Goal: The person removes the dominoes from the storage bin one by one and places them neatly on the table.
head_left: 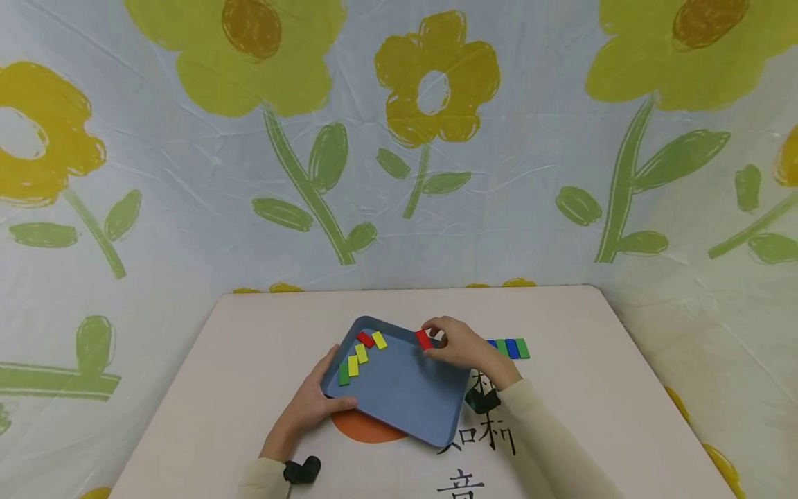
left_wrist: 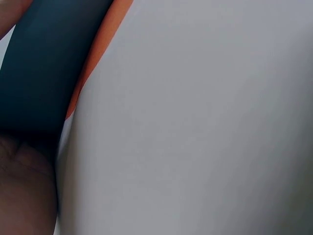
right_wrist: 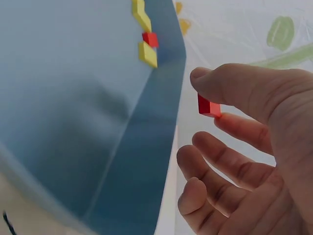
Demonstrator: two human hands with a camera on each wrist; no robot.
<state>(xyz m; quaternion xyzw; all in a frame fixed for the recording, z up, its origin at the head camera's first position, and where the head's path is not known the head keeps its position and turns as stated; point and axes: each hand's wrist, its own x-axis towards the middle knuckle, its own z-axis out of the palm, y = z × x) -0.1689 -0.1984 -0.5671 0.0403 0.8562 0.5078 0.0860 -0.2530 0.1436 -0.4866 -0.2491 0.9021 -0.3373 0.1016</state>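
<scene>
While the left hand (head_left: 314,399) grips the blue tray (head_left: 405,391), the right hand (head_left: 460,344) pinches a red block (head_left: 424,339) at its far side.

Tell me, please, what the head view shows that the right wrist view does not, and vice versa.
Only the head view shows the left hand holding the tray, the green block inside it, and the row of blue and green blocks on the table. Only the right wrist view shows the palm side of the right hand. Both show that hand pinching a red block, plus yellow blocks and another red block in the tray.
</scene>
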